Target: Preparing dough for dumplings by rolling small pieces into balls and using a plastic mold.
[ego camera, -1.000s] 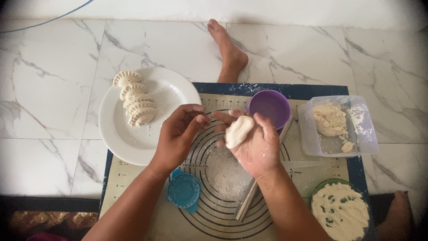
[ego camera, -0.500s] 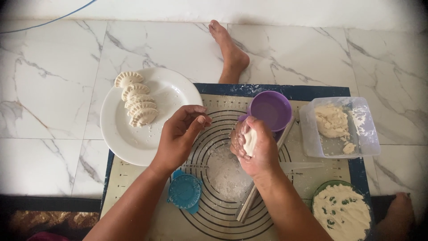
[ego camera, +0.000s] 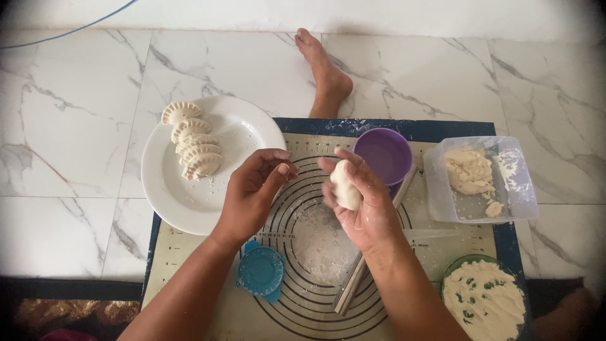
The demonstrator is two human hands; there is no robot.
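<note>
On marble floor (ego camera: 76, 158): baking mat (ego camera: 435, 246) w/ floured centre, white plate (ego camera: 189, 202) beside.

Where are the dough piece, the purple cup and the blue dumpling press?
dough piece (ego camera: 346, 184), head view, middle of the lump.
purple cup (ego camera: 382, 156), head view, inside bottom.
blue dumpling press (ego camera: 260, 271), head view, centre of the disc.
</note>
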